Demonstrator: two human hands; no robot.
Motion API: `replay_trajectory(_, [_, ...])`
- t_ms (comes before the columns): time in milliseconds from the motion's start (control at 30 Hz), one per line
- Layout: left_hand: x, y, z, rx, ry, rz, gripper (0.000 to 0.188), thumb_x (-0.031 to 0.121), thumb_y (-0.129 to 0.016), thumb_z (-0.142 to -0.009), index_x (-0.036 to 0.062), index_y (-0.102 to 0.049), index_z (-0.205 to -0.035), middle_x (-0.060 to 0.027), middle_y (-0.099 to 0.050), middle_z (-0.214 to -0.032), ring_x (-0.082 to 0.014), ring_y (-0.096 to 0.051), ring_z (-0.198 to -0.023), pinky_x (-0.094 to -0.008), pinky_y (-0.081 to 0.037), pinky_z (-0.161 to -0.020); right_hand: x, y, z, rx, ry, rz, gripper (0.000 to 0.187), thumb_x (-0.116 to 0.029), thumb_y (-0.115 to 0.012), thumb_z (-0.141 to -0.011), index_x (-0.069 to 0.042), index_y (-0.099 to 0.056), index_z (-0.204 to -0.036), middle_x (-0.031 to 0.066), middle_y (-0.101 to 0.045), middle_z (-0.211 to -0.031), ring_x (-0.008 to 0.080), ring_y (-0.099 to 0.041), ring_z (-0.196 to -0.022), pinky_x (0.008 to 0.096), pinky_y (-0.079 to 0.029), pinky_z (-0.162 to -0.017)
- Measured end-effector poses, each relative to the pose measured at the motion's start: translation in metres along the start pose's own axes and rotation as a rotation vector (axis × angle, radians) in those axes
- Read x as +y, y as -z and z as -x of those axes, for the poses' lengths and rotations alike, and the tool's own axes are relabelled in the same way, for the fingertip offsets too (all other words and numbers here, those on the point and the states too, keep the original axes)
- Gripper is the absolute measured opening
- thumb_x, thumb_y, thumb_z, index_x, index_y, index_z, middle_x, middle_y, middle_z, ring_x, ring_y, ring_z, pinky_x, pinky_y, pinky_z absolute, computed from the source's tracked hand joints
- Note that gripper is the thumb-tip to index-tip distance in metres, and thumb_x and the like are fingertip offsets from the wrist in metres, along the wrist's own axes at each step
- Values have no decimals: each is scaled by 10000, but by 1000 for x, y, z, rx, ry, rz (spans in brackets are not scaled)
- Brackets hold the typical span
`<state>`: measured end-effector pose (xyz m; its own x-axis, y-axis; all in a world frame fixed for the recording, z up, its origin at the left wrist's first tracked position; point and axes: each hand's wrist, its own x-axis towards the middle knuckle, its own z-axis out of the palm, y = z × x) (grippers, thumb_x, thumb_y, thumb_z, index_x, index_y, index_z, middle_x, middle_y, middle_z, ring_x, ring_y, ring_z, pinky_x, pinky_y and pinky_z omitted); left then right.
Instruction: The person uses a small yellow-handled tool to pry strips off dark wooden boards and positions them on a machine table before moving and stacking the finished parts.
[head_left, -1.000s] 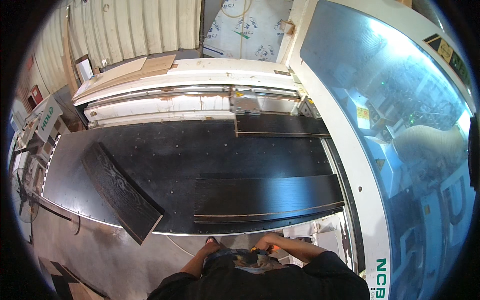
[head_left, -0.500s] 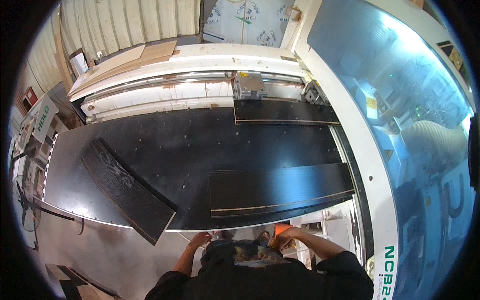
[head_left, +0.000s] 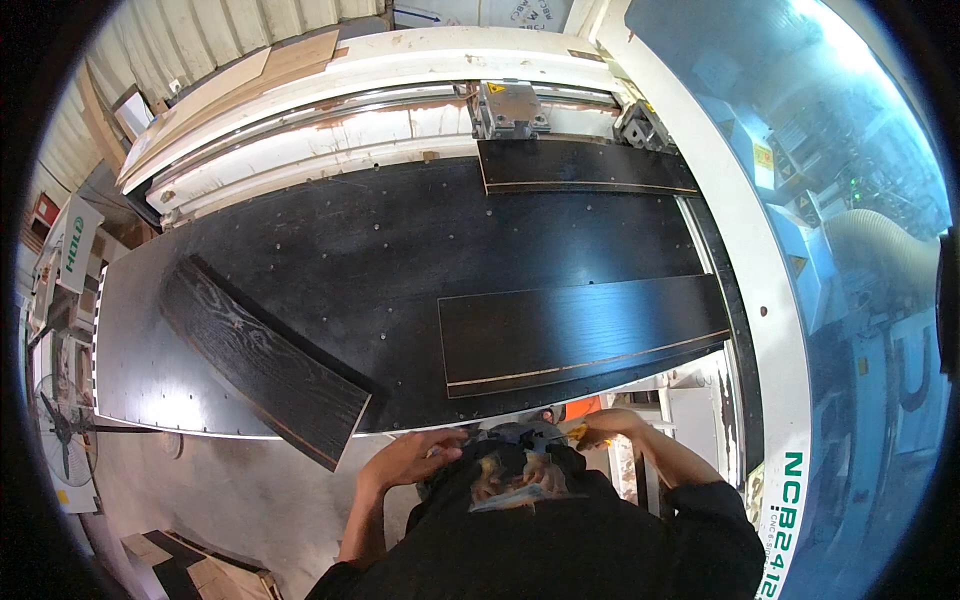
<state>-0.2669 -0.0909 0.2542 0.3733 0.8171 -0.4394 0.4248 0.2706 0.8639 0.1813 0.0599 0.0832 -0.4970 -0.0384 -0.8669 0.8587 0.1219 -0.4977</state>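
My left hand (head_left: 415, 456) is in front of the near edge of the black machine table (head_left: 330, 235). Its fingers are apart and point toward my body. Closed around a small yellow object (head_left: 577, 433), my right hand (head_left: 612, 426) is near my waist; the object's kind is unclear. Beyond that hand lies a dark wood-grain board (head_left: 580, 325) with a pale line along its near edge. Another dark board (head_left: 265, 350) lies slantwise at left, its near end overhanging the table edge. At the far right a third dark board (head_left: 590, 165) lies against a metal clamp block (head_left: 508, 108).
A white machine frame (head_left: 745, 260) with a blue-tinted window (head_left: 860, 300) rises on the right. Loose tan panels (head_left: 240, 85) rest on the far white beam. At left stands a fan (head_left: 65, 430); more boards (head_left: 200, 570) are low on the left. Something orange (head_left: 582, 407) shows below the table edge.
My view has shifted, so the table and boards appear higher. My left hand has come up and closer to the table edge; my right hand has also risen. The boards stay in place on the table.
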Motion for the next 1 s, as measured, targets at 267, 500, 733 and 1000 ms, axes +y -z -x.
replay_trajectory(267, [61, 48, -42, 259, -201, -110, 289, 196, -648, -987, 52, -703, -1231, -152, -746, -1112, -268, -741, -932, -389, -589, -807, -66, 18, 154, 969, -65, -353, 419, -385, -763, -891, 8, -697, -1020, 147, -709, -860, 296, -686, -794, 386, -533, -738])
replay_trajectory(500, [129, 78, -137, 202, -424, -187, 319, 161, -632, -989, 33, -659, -1280, -154, -723, -1144, -272, -707, -1033, -393, -566, -893, -130, 90, 166, 1285, -188, -310, 462, -409, -719, -906, 42, -707, -1005, 283, -708, -901, 466, -683, -898, 479, -535, -765])
replay_trajectory(733, [165, 102, -283, 135, -507, -469, 534, 227, -663, -972, 81, -505, -1461, -184, -501, -1482, -356, -465, -1386, -463, -379, -1166, -24, 115, 182, 1589, -380, -473, 505, -410, -744, -895, 66, -694, -1054, 292, -710, -966, 456, -686, -954, 484, -537, -802])
replay_trajectory(1000, [162, 148, -553, 445, -482, -891, 775, 458, -669, -937, 123, -346, -1557, -260, -353, -1557, -412, -328, -1464, -549, -285, -1187, 9, 134, 203, 1516, -367, -661, 455, -415, -713, -923, 25, -697, -1038, 275, -715, -936, 445, -696, -931, 466, -534, -797])
